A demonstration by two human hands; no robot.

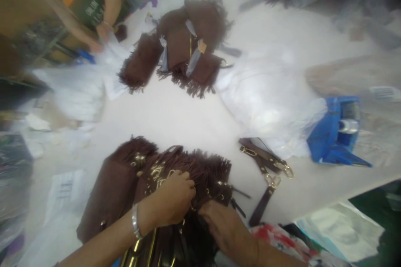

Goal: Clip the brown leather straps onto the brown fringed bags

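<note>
Bags (108, 192) lie under my curled left hand (175, 194) and right hand (221, 221); I cannot tell their grip; fringe (209, 164) should clear the fittings (156, 171).

The one view looks from the person's head, above the near edge of the surface (169, 117). It faces forward and steeply down, with the hands (174, 197) close beneath. The surface's near edge runs aslant at right; the view reaches across to the far edge, where another person's arm (110, 6) shows.
</note>
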